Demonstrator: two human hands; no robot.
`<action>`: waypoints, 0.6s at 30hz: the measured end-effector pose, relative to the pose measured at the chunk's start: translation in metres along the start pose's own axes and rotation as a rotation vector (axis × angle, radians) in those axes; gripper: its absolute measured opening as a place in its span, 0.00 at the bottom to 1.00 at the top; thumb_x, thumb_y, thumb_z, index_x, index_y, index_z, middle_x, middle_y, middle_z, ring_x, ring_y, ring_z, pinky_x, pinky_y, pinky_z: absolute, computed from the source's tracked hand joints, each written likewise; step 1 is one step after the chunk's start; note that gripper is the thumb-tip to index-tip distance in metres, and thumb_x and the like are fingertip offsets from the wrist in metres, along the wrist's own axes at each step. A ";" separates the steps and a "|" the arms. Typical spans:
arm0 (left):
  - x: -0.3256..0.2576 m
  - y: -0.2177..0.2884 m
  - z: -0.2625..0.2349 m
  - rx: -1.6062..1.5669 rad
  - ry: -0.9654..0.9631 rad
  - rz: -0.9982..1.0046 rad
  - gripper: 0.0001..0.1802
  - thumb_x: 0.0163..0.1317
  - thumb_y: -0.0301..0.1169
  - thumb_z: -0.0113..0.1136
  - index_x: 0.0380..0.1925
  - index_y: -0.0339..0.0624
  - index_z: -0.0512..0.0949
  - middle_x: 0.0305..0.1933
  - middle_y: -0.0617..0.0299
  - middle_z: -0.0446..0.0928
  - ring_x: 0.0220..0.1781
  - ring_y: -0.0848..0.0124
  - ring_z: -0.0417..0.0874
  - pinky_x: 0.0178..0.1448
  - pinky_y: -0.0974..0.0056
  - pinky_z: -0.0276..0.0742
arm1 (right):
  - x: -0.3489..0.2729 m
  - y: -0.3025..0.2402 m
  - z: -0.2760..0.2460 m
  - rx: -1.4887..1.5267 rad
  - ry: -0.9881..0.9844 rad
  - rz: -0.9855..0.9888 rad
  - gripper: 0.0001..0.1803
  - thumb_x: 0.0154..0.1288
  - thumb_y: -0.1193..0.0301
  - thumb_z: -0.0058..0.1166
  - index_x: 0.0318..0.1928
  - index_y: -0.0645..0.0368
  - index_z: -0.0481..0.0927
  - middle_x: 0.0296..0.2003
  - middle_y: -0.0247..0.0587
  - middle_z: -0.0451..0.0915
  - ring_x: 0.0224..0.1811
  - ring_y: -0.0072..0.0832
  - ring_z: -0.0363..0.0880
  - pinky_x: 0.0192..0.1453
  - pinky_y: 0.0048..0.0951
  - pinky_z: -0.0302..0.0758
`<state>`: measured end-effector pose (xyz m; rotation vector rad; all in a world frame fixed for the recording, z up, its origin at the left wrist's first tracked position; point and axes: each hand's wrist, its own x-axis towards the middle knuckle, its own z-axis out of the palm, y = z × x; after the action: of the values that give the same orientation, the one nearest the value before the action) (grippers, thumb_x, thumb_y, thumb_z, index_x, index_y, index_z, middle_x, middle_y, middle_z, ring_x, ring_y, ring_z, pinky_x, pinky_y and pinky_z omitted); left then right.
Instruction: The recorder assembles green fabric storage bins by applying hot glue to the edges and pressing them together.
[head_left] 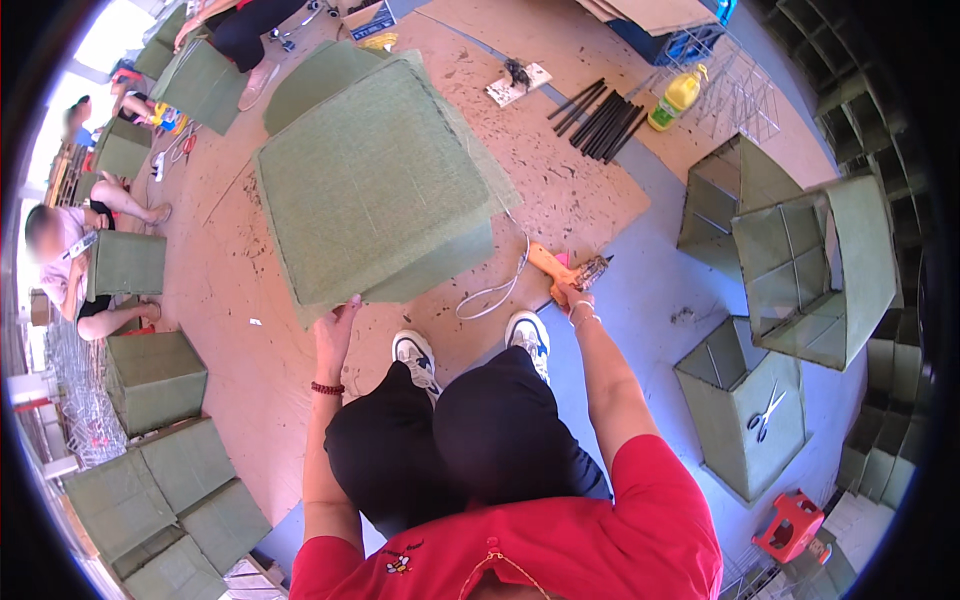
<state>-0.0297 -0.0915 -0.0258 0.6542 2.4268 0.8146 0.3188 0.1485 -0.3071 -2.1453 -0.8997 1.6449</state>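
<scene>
Person: sitting, wearing a red shirt and dark trousers, white-and-blue sneakers [418, 355] resting on the floor.
Left hand [335, 335]: lying flat with fingers spread on the near lower edge of the green fabric-covered box [375, 185]; it is pressing on the box, not closing around it. A red bead bracelet is sitting on the wrist.
Right hand [577, 298]: reaching out and closing around the handle of the orange hot glue gun [560, 270], which is lying just right of the box with its nozzle pointing away to the right.
Box: standing tilted on the brown cardboard sheet [590, 200], directly ahead of the knees, its broad green face turned upward.
Cord: a white cable [500, 285] is looping from the glue gun toward the box.
Right side: open wire-framed green boxes [810, 265] are standing on the blue floor; scissors [765, 412] are lying inside the nearest one, a red stool [790, 522] beside it.
Farther: black glue sticks [603, 118] and a yellow bottle [677, 95] are lying beyond.
Left: finished green boxes [155, 375] are stacking up near other seated people.
</scene>
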 end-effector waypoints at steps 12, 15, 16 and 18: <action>-0.025 -0.015 -0.001 -0.167 0.015 0.309 0.14 0.59 0.32 0.57 0.35 0.29 0.78 0.26 0.56 0.80 0.27 0.73 0.80 0.33 0.70 0.74 | -0.027 -0.035 -0.074 0.483 -0.101 0.031 0.22 0.42 0.61 0.67 0.34 0.62 0.74 0.24 0.38 0.76 0.19 0.27 0.75 0.22 0.28 0.76; -0.053 0.018 -0.035 -0.176 -0.116 0.190 0.11 0.59 0.30 0.56 0.32 0.30 0.78 0.25 0.56 0.80 0.25 0.75 0.80 0.31 0.72 0.73 | -0.056 -0.043 -0.111 0.517 -0.124 -0.068 0.20 0.46 0.66 0.64 0.38 0.64 0.75 0.27 0.39 0.77 0.23 0.26 0.77 0.27 0.26 0.80; -0.059 0.033 -0.047 -0.211 -0.127 0.195 0.10 0.59 0.30 0.56 0.31 0.31 0.78 0.24 0.57 0.79 0.25 0.77 0.79 0.30 0.73 0.73 | -0.070 -0.051 -0.120 0.510 -0.161 -0.218 0.19 0.48 0.67 0.63 0.39 0.64 0.76 0.28 0.38 0.77 0.24 0.25 0.77 0.27 0.26 0.80; -0.080 0.096 -0.062 -0.133 -0.142 0.358 0.10 0.58 0.30 0.56 0.29 0.32 0.79 0.24 0.58 0.79 0.25 0.75 0.79 0.31 0.72 0.73 | -0.101 -0.069 -0.145 0.495 -0.188 -0.374 0.18 0.50 0.68 0.62 0.40 0.64 0.76 0.29 0.38 0.78 0.26 0.24 0.77 0.27 0.26 0.80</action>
<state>0.0220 -0.0952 0.1032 1.0732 2.1367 1.0211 0.4195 0.1576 -0.1464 -1.4204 -0.7800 1.6721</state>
